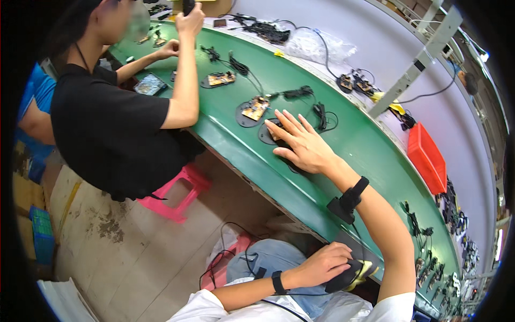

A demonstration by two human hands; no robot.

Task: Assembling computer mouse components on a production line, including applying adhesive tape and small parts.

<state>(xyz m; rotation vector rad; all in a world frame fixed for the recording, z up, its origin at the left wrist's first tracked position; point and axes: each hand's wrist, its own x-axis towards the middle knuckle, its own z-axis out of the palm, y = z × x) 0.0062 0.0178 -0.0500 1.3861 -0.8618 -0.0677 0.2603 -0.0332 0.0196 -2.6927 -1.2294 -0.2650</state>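
My right hand [303, 147] stretches far over the green bench [230, 142], palm down with the fingers spread. It covers part of a black round base [264, 134] and a dark piece under the palm; whether it presses on them I cannot tell. Close to my lap, the fingers of my left hand [320, 264] curl over a black rounded piece [340, 278]. A yellow and black thing [362, 272] lies against that piece, its kind unclear. Beyond my right hand lies another black base with a tan circuit board [256, 109] and coiled black cables [320, 111].
At the left a person in black [115, 123] works at the same bench, one hand raised around a dark tool [188, 7]. A red bin [425, 158] and a metal post [416, 64] stand along the far edge. A pink stool [179, 196] is on the floor.
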